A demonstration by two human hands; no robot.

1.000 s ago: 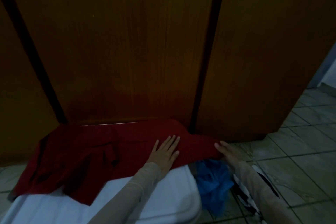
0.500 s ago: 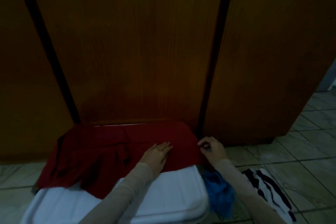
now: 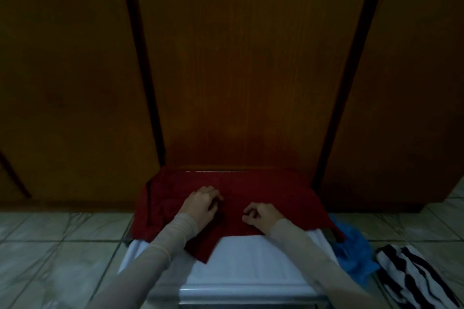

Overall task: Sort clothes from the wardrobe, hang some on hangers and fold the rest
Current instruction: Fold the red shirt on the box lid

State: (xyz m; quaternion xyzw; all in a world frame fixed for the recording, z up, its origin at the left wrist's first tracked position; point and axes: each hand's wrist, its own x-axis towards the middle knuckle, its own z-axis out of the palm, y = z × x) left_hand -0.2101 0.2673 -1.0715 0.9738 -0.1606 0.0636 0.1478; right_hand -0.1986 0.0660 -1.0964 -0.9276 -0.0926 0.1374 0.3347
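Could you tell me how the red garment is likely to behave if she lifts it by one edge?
The red garment is probably floppy: its corner droops off the white lid. It likely weighs little, bunching under the left hand and right hand. It will likely sag and unfold.

White plastic lidded box (image 3: pixel 251 268) against dark wooden panels (image 3: pixel 241 70), pale green tiled floor (image 3: pixel 50 253)

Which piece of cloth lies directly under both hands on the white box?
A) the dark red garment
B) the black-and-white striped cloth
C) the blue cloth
A: the left hand and right hand both rest on the dark red garment spread over the white box.
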